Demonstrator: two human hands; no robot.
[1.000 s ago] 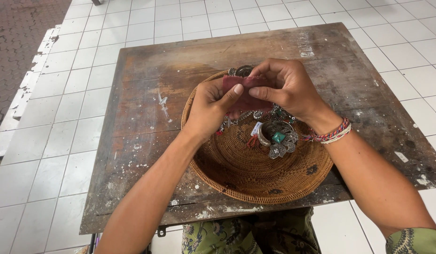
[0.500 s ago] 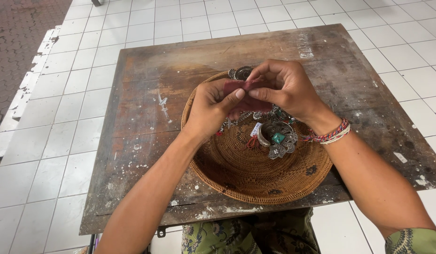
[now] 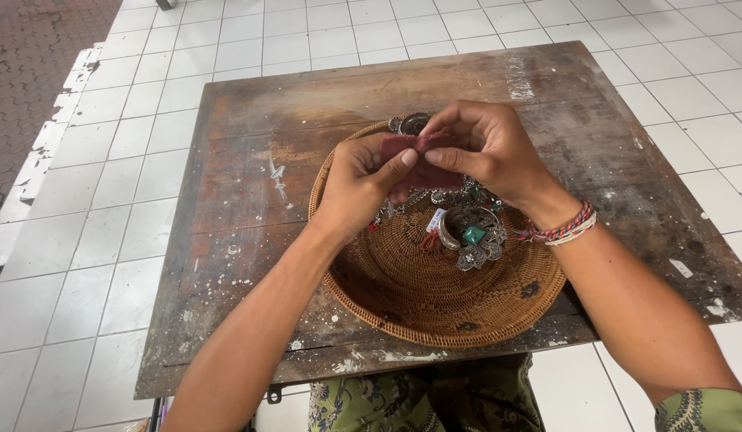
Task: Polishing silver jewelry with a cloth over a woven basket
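From the head view, the left hand point(image 3: 359, 188) and right hand point(image 3: 487, 148) both pinch a red cloth point(image 3: 411, 152) above a woven basket point(image 3: 435, 304) on the worktop point(image 3: 251, 200). Silver jewellery with a green stone point(image 3: 469, 237) lies in the basket, just below the hands.

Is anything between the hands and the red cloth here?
Nothing visible: the left hand and right hand both pinch the red cloth directly above the woven basket of silver jewellery.
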